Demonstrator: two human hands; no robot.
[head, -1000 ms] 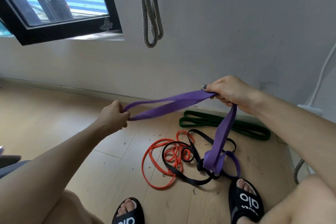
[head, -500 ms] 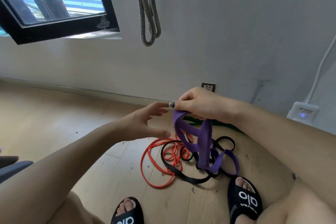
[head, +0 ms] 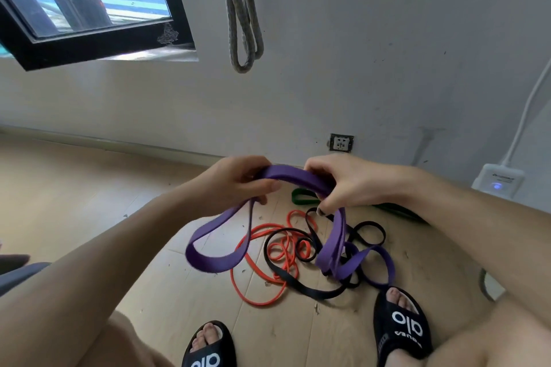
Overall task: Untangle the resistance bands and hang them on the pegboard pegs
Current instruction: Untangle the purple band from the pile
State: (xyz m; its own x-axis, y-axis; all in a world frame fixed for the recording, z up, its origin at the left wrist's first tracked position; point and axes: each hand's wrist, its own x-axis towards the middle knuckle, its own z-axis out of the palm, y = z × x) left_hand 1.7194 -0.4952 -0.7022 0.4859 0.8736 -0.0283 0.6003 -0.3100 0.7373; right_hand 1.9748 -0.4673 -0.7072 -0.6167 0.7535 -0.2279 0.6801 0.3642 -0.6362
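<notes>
Both bare forearms reach forward from the lower corners and converge near the middle of the view, bringing the two hands close together but apart. The left hand (head: 238, 180) has its fingers curled over a purple band (head: 298, 177) with the thumb pointing toward the other hand. The right hand (head: 343, 183) grips the same band just beside it, knuckles up, fingers bent downward around the strap.
</notes>
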